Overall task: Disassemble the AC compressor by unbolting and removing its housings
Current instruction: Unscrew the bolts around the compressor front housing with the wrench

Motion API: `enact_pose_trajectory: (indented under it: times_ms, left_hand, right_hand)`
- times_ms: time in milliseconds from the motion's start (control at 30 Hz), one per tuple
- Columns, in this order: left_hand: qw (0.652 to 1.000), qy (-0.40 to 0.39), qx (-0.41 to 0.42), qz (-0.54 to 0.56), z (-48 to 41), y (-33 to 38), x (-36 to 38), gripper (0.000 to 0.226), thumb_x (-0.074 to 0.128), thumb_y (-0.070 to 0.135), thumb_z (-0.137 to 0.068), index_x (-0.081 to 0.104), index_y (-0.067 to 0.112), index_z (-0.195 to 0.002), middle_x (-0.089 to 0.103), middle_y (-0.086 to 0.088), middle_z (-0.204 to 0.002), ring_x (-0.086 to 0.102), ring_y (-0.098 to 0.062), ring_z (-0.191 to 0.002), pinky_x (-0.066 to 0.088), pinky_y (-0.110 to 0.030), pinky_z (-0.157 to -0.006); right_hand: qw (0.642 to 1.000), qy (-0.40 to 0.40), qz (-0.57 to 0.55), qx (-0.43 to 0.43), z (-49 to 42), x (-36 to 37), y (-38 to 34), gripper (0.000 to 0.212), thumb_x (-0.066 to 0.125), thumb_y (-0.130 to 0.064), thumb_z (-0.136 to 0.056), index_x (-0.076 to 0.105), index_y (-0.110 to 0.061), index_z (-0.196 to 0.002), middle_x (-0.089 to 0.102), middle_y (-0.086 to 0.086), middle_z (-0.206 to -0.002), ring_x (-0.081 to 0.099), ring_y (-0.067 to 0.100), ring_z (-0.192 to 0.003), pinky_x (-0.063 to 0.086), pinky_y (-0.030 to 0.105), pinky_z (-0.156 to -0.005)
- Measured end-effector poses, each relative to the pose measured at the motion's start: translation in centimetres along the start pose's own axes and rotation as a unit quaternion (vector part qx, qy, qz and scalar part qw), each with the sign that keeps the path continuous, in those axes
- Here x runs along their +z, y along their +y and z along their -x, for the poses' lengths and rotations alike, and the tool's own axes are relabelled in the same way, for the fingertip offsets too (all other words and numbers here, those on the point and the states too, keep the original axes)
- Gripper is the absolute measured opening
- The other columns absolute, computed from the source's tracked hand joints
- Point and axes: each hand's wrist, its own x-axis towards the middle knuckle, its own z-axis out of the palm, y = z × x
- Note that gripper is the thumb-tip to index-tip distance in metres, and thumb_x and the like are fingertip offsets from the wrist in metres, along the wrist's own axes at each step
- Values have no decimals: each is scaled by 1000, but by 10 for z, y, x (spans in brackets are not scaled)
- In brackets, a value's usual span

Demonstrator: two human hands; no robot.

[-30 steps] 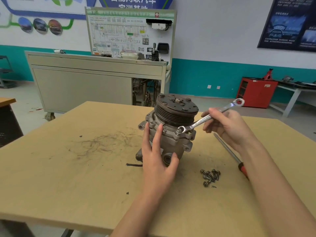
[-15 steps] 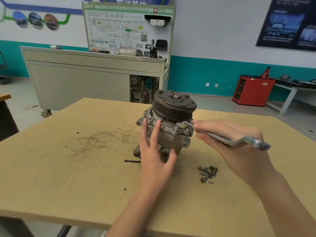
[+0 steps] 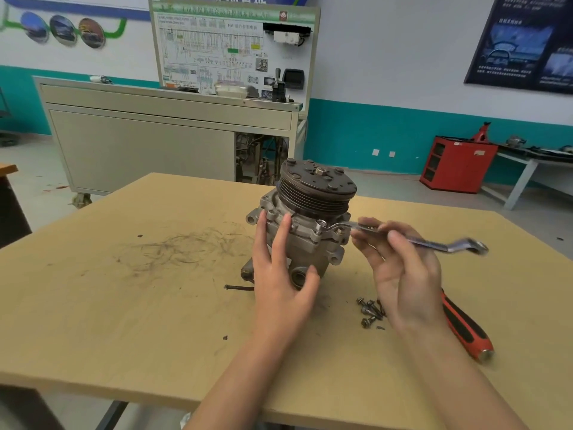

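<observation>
The grey AC compressor [image 3: 313,243] stands on the wooden table [image 3: 124,305] with its dark grooved pulley [image 3: 316,189] on top. My left hand [image 3: 279,280] rests flat against the compressor's near side, fingers straight, thumb by a round port. A silver ring wrench [image 3: 434,243] lies level, its ring end seated on a bolt [image 3: 322,226] on the housing flange. My right hand [image 3: 400,268] pinches the wrench's shaft between fingertips and thumb, palm turned toward me.
Several loose bolts [image 3: 370,310] lie on the table right of the compressor. A red-and-black handled tool [image 3: 465,327] lies at the right, partly behind my right wrist. A short dark piece [image 3: 238,287] sits left of the compressor. A grey cabinet [image 3: 155,138] stands behind.
The wrench swung from pointing up and right to lying level and pointing right, with its ring end staying at the flange. My right hand moved down with it. My left hand stayed put.
</observation>
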Motion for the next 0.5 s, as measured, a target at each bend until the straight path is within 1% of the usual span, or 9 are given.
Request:
enact_pose_trajectory:
  times_ms: [100,167,200,233,300,333,367,433,500]
  left_hand:
    - [1000,3,0,-2,0,-1,1,78,59,24,-79,25,40,-148,0,18,-159,4,-2,-146,17,-30,-113]
    - [1000,5,1,0,0,-1,1,79,60,24,-79,24,41,-147,0,18,-159,4,-3,-146,18,-31,-113]
    - [1000,5,3,1,-1,-2,1,78,59,25,-79,23,42,-147,0,19,-159,4,-3,-146,19,-32,-113]
    - [1000,4,5,2,-1,-2,0,77,58,27,-80,23,43,-146,0,19,-159,4,-2,-146,18,-30,-113]
    - [1000,3,8,3,-1,-1,0,75,53,35,-79,22,44,-146,-1,19,-159,3,-1,-146,17,-26,-112]
    - [1000,2,7,4,0,0,0,74,52,37,-78,21,45,-146,-1,19,-159,3,0,-146,16,-25,-112]
    - [1000,2,6,5,0,0,0,74,51,38,-78,21,45,-146,-1,19,-159,3,1,-145,16,-25,-112]
    - [1000,4,7,5,-1,-1,0,74,51,38,-78,22,43,-146,1,16,-159,4,0,-146,16,-23,-112]
    - [1000,5,13,1,-1,-1,0,74,52,36,-78,25,39,-146,3,10,-160,6,-2,-146,13,-17,-113]
  right_hand:
    - [973,72,-141,170,-30,1,3,22,33,-4,-96,48,-10,-80,71,15,-80,69,22,-70,56,26,-65]
    - [960,77,-160,218,-43,2,2,22,34,-6,-96,47,-10,-79,70,13,-73,67,18,-62,55,23,-58]
    - [964,66,-150,209,-47,1,0,22,35,-7,-97,50,-9,-80,71,13,-74,68,18,-63,55,23,-59]
    - [974,55,-126,178,-48,1,-3,22,37,-9,-97,53,-8,-82,71,13,-76,69,18,-66,55,23,-60]
    - [997,50,-14,57,-44,1,-11,22,41,-14,-97,59,-7,-86,73,11,-81,71,20,-73,56,25,-66]
    - [996,48,69,-21,-38,3,-14,22,44,-17,-98,61,-8,-87,73,9,-83,71,21,-75,56,26,-67]
    - [982,42,156,-100,-31,6,-17,21,46,-20,-97,62,-9,-89,74,6,-84,72,22,-75,57,28,-68]
    - [922,1,304,-239,-16,20,-19,19,52,-24,-95,63,-8,-91,73,1,-88,72,19,-77,58,30,-69]
    - [828,-53,436,-349,-2,31,-17,23,55,-23,-93,67,-2,-93,70,-1,-91,71,14,-80,56,24,-72]
